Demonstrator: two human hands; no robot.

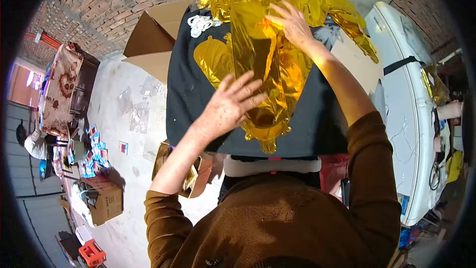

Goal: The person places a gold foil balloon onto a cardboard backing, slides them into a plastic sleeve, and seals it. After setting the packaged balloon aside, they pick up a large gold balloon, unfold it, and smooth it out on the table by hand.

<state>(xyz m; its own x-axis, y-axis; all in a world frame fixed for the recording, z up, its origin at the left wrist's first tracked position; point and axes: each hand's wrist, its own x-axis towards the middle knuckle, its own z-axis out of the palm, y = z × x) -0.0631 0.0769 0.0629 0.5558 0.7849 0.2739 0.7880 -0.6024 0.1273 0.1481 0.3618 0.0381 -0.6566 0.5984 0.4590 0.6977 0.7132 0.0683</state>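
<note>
A shiny gold foil balloon (253,49), flat and partly folded over, lies lengthwise on the black-covered table (191,99). Its knobbed lower end points toward my body. My left hand (229,103) rests with spread fingers on the left edge of the foil's lower half. Farther up, my right hand (293,27) lies on the foil's right side, fingers stretched out. Neither hand grips anything that I can see. Beyond them, more crumpled gold foil sheets (317,2) are heaped across the far end of the table.
A bundle of white string or ties (202,25) is at the table's far left. An open cardboard box (156,39) stands beyond that edge. To the right is a white chest freezer (406,119). Another carton (103,198) and colourful packets (96,154) sit on the left floor.
</note>
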